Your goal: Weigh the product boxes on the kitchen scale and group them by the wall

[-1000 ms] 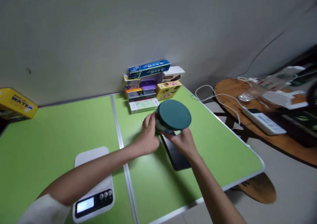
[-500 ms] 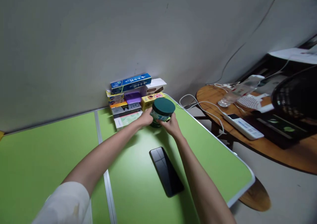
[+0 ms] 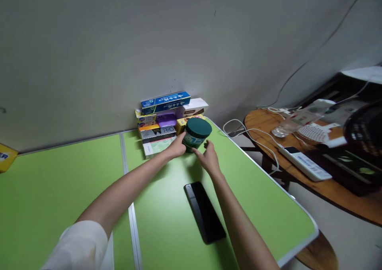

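Note:
A green jar (image 3: 193, 137) with a dark green lid stands on the light green table, in front of a stack of small boxes. My left hand (image 3: 178, 145) grips the jar's left side, its far fingers hidden behind it. My right hand (image 3: 209, 157) is just in front of the jar's lower right, fingers and thumb apart, the thumb close to the base; whether it touches cannot be made out. Nearer to me, a black phone (image 3: 205, 212) lies flat between my forearms.
Behind the jar are a blue toothpaste box (image 3: 166, 102), a purple pack (image 3: 166, 120), a white box (image 3: 193, 106) and a yellow box (image 3: 181, 124). A wooden table (image 3: 301, 166) on the right bears a power strip (image 3: 306, 163), a plastic bottle (image 3: 298, 120) and white cables (image 3: 262, 131).
My right hand has loosened from the jar's side and drawn slightly down and away. My left hand stays on the jar. The view has shifted a little to the left.

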`<state>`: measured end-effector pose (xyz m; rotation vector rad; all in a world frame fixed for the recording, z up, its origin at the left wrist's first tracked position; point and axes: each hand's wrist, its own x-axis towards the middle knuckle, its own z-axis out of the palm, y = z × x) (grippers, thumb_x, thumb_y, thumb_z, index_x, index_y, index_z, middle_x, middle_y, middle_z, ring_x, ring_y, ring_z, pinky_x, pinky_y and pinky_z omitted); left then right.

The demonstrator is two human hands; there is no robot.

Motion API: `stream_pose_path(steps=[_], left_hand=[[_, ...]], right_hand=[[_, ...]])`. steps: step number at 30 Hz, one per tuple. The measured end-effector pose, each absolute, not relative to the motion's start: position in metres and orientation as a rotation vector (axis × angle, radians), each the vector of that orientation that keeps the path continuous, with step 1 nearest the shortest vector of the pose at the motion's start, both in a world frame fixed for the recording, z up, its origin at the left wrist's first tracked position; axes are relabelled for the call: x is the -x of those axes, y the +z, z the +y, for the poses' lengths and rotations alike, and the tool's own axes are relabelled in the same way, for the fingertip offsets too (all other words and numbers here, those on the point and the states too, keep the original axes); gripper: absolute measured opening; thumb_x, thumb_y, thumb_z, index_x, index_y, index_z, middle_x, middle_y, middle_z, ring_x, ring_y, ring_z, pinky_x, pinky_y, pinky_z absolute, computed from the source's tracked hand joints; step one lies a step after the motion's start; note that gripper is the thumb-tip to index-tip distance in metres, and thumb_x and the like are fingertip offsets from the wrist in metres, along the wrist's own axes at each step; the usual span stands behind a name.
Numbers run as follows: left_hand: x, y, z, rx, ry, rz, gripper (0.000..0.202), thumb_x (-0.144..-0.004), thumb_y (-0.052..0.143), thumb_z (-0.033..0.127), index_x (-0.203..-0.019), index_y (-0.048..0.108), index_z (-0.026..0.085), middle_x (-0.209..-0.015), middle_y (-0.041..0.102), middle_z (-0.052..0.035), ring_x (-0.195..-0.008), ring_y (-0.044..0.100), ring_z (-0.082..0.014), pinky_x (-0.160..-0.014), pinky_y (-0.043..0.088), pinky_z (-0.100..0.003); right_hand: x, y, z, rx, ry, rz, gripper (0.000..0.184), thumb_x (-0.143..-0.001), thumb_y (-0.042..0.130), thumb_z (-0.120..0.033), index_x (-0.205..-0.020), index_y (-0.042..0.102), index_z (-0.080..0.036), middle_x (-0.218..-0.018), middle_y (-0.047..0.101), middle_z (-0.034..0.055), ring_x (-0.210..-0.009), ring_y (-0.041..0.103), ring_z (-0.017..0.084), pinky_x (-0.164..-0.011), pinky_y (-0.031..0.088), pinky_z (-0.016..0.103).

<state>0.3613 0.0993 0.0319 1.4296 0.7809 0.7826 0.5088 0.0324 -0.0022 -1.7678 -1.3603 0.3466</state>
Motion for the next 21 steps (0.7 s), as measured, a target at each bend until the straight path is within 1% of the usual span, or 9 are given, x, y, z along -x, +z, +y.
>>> stream_pose_path(steps=[1, 3, 6, 8, 10, 12, 14, 18, 21], left_hand=[[-0.352, 0.033, 0.091, -1.452, 0.751, 0.796, 0.08, -0.056, 0.052, -0.003, -0.134, 0.048, 0.016, -0.146, 0.043, -0.0103, -0.14, 0.027, -0.0316, -0.116, 0.014, -0.047], [-0.328, 0.035, 0.071, -1.489, 0.686, 0.816, 0.08, -0.055, 0.05, -0.003, -0.133, 0.05, 0.017, -0.146, 0.043, -0.0091, -0.14, 0.028, -0.0302, -0.116, 0.016, -0.046], [-0.282, 0.037, 0.031, -1.524, 0.602, 0.82, 0.076, -0.057, 0.047, -0.003, -0.129, 0.054, 0.019, -0.142, 0.048, -0.0089, -0.135, 0.037, -0.0287, -0.112, 0.027, -0.048], [-0.246, 0.039, 0.004, -1.536, 0.576, 0.841, 0.073, -0.059, 0.046, -0.002, -0.128, 0.056, 0.019, -0.139, 0.052, -0.0094, -0.131, 0.044, -0.0282, -0.109, 0.033, -0.048], [-0.209, 0.041, -0.018, -1.542, 0.585, 0.88, 0.072, -0.061, 0.045, -0.002, -0.128, 0.055, 0.021, -0.137, 0.054, -0.0079, -0.128, 0.047, -0.0263, -0.108, 0.034, -0.047], [-0.172, 0.043, -0.035, -1.531, 0.62, 0.924, 0.072, -0.063, 0.045, -0.002, -0.13, 0.054, 0.023, -0.138, 0.053, -0.0061, -0.128, 0.047, -0.0242, -0.108, 0.035, -0.045], [-0.134, 0.045, -0.047, -1.503, 0.677, 0.978, 0.07, -0.065, 0.044, -0.002, -0.129, 0.054, 0.023, -0.139, 0.052, -0.0062, -0.129, 0.046, -0.0233, -0.108, 0.035, -0.044], [-0.062, 0.046, -0.06, -1.359, 0.85, 1.145, 0.062, -0.066, 0.045, -0.003, -0.121, 0.06, 0.02, -0.13, 0.06, -0.0082, -0.123, 0.052, -0.0227, -0.107, 0.037, -0.042], [-0.01, 0.04, -0.061, -1.241, 0.983, 1.27, 0.055, -0.068, 0.045, -0.003, -0.116, 0.061, 0.016, -0.121, 0.065, -0.01, -0.114, 0.059, -0.0215, -0.102, 0.043, -0.04]], right_hand=[[-0.5, 0.0, 0.02, 1.781, 0.337, -1.376, 0.063, -0.074, 0.059, -0.048, -0.122, 0.044, -0.011, -0.117, 0.056, 0.0223, -0.108, 0.053, 0.037, -0.091, 0.041, 0.056], [-0.478, 0.006, -0.007, 1.764, 0.366, -1.462, 0.047, -0.077, 0.056, -0.043, -0.115, 0.051, -0.014, -0.106, 0.06, 0.0176, -0.097, 0.058, 0.033, -0.086, 0.045, 0.052], [-0.434, 0.02, -0.039, 1.597, 0.563, -1.748, 0.028, -0.082, 0.053, -0.034, -0.106, 0.056, -0.02, -0.097, 0.064, 0.0095, -0.086, 0.061, 0.025, -0.078, 0.051, 0.042], [-0.403, 0.032, -0.051, 1.454, 0.724, -1.914, 0.021, -0.085, 0.049, -0.029, -0.103, 0.058, -0.02, -0.097, 0.065, 0.0087, -0.086, 0.062, 0.023, -0.075, 0.051, 0.039], [-0.373, 0.043, -0.056, 1.345, 0.863, -1.987, 0.021, -0.088, 0.046, -0.028, -0.102, 0.059, -0.02, -0.095, 0.067, 0.0089, -0.085, 0.062, 0.023, -0.071, 0.052, 0.037], [-0.343, 0.051, -0.057, 1.248, 0.978, -2.019, 0.023, -0.089, 0.046, -0.029, -0.104, 0.06, -0.021, -0.096, 0.068, 0.0089, -0.085, 0.063, 0.023, -0.068, 0.052, 0.036], [-0.312, 0.055, -0.054, 1.151, 1.068, -2.052, 0.025, -0.09, 0.047, -0.03, -0.108, 0.061, -0.022, -0.1, 0.069, 0.0089, -0.086, 0.064, 0.023, -0.067, 0.052, 0.036], [-0.234, 0.053, -0.042, 0.959, 1.244, -2.129, 0.027, -0.09, 0.048, -0.032, -0.113, 0.06, -0.023, -0.104, 0.069, 0.0085, -0.088, 0.065, 0.023, -0.072, 0.054, 0.039], [-0.166, 0.045, -0.027, 0.8, 1.431, -2.112, 0.026, -0.088, 0.052, -0.034, -0.109, 0.061, -0.022, -0.104, 0.07, 0.0087, -0.091, 0.066, 0.023, -0.079, 0.054, 0.042]])
